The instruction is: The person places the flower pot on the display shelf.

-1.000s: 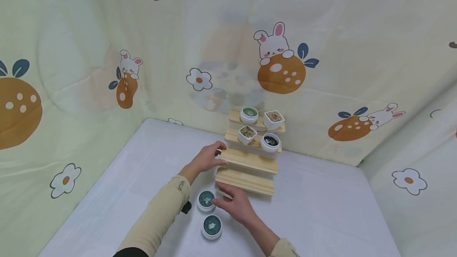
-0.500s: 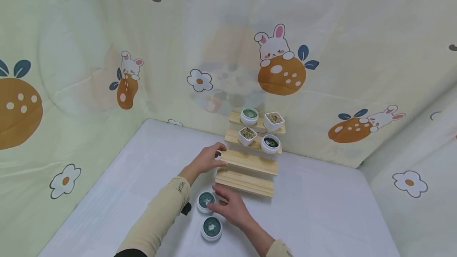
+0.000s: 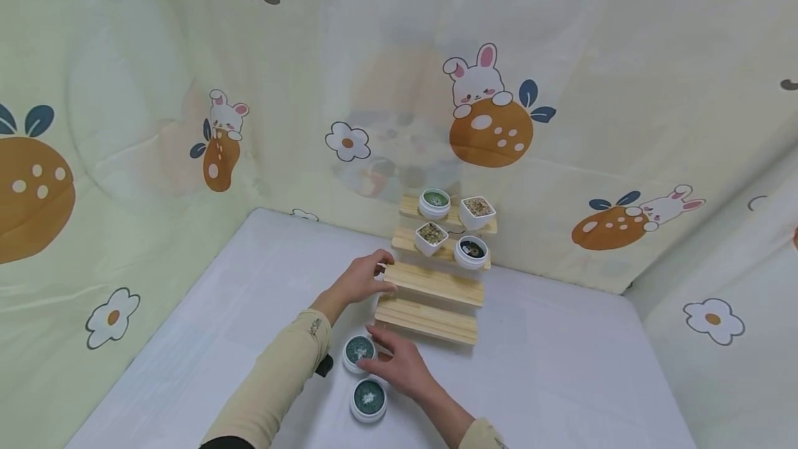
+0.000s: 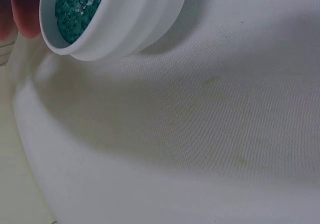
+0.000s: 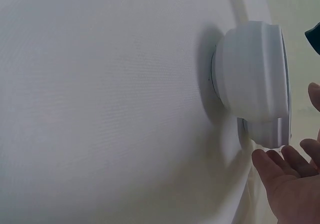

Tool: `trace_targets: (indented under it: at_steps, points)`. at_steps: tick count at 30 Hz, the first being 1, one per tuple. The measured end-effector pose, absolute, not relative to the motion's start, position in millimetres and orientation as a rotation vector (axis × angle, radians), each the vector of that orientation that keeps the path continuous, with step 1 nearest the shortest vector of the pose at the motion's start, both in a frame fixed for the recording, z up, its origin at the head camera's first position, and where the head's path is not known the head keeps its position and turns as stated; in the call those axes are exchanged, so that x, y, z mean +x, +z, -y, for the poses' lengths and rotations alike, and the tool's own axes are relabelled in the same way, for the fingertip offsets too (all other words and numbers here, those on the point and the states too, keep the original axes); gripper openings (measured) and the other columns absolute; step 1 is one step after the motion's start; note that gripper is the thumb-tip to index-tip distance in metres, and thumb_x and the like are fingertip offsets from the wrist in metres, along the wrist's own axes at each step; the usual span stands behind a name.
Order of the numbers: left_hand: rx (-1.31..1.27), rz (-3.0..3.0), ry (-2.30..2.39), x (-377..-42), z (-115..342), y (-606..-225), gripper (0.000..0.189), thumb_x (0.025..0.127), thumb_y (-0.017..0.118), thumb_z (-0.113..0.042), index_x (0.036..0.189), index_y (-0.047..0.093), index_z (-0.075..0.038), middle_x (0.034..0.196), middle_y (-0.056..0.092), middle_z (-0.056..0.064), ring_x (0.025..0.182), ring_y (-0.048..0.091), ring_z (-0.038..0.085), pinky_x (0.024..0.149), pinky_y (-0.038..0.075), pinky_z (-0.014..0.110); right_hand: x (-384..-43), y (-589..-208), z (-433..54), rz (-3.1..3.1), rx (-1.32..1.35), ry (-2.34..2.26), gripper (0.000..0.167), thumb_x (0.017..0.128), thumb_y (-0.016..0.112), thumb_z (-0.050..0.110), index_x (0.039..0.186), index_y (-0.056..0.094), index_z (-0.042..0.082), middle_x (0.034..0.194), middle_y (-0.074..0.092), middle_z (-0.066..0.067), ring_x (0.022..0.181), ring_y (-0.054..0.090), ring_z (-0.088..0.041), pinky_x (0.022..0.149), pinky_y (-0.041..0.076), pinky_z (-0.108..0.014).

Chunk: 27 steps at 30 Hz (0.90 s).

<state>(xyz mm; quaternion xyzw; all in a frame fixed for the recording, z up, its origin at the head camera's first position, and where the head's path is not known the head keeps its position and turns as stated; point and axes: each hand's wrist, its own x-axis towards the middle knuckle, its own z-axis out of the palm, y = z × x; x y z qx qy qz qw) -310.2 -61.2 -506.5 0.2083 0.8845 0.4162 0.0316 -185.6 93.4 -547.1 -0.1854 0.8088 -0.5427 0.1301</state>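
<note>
My left hand [image 3: 361, 279] grips the left end of a wooden stepped rack [image 3: 430, 284], thumb and fingers at one of its lower steps. Two round white pots filled with teal granules stand on the table in front of it. My right hand [image 3: 402, 366] is at the farther pot [image 3: 359, 350], fingers spread around its right side and thumb by the rim. In the right wrist view the nearer pot [image 5: 250, 71] partly covers the farther one. The nearer pot [image 3: 368, 399] is untouched. A teal-filled pot [image 4: 130, 19] fills the top of the left wrist view.
The rack's upper steps carry a green-filled round pot [image 3: 434, 203], two square white pots of grains, one at the back [image 3: 477, 212] and one lower left [image 3: 431, 237], and a dark-filled round pot [image 3: 471, 252]. A printed curtain [image 3: 386, 75] stands close behind.
My right hand has shifted left, away from the rack's front edge and closer around the farther teal pot. The left hand stays at the rack.
</note>
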Motion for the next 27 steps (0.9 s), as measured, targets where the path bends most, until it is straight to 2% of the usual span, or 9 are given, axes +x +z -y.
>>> trace_targets:
  at_steps: [4,27]
  points:
    - [0.646,-2.728,1.276,-311,61,-508,0.052,0.083,0.08,-0.023,0.126,0.053,-0.009,0.128,0.059,0.009,0.112,0.061,0.025,0.096,0.052,0.035,-187,-547,-91,-2.336,-0.539,-1.571,0.064,0.085,0.078,0.02,0.139,0.05,-0.002,0.141,0.052,-0.018,0.13,0.048,-0.035,0.099,0.05,-0.035]
    - [0.655,-2.716,1.277,-313,62,-508,0.052,0.083,0.08,-0.023,0.126,0.054,-0.009,0.128,0.059,0.01,0.113,0.061,0.026,0.097,0.052,0.036,-190,-559,-88,-2.447,-0.571,-1.414,0.067,0.083,0.08,0.027,0.139,0.053,0.002,0.137,0.057,-0.013,0.125,0.054,-0.027,0.099,0.05,-0.035]
